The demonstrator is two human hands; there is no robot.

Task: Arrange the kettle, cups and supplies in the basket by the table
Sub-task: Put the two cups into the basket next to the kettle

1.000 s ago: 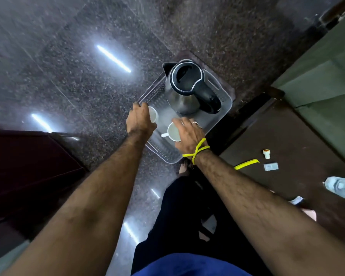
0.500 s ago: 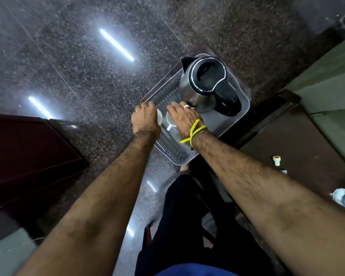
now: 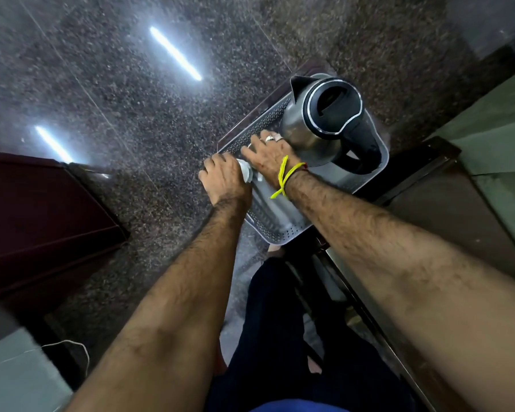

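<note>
Both hands are down in the grey perforated basket (image 3: pixel 275 230), which sits on the speckled floor (image 3: pixel 125 93) beside the dark tabletop (image 3: pixel 446 215). The steel kettle (image 3: pixel 324 120) with its black lid and handle stands upright at the basket's far end, same spot as 0.5 s ago.

The left hand (image 3: pixel 225 181) is closed around a white cup (image 3: pixel 246 171) at the basket's left wall; only a sliver of the cup shows between the two hands. A second ago that cup's mouth was plainly visible; now the hand covers most of it.

The right hand (image 3: pixel 269 157), with rings and a yellow thread (image 3: pixel 286 176) at the wrist, lies palm-down with fingers spread, touching the kettle's side. It has moved forward since the earlier frames. The second cup, seen under it a second ago, is now hidden, so whether the hand grips anything cannot be told.
</note>
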